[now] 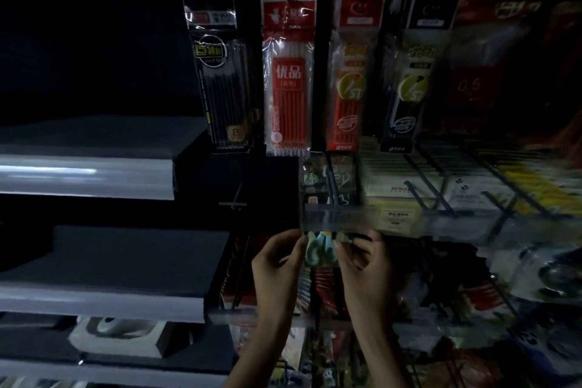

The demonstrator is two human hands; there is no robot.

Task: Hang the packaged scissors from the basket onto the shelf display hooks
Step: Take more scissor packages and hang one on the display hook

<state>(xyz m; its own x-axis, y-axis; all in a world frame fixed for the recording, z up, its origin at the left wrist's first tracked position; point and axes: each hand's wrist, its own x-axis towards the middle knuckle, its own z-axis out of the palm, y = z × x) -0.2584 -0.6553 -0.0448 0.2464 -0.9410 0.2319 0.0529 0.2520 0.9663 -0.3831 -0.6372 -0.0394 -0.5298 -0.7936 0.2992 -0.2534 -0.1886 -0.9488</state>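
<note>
Teal-green handle loops show through the clear wrap of the packaged scissors (318, 252), which is held between both hands. The left hand (277, 261) pinches its left edge and the right hand (362, 258) pinches its right edge. Directly above the hands, a clear price-tag strip (337, 217) fronts a display hook (331, 181). The blades cannot be made out in the dim light.

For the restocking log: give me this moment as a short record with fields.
item: packaged scissors, teal handles
left grip: pinches the pack's left edge
right grip: pinches its right edge
position: just below the clear label holder at the front of a hook
hung yet: cannot tell, the pack's top is hidden
above: red refill pack, hanging
view: dim, partly blurred
</note>
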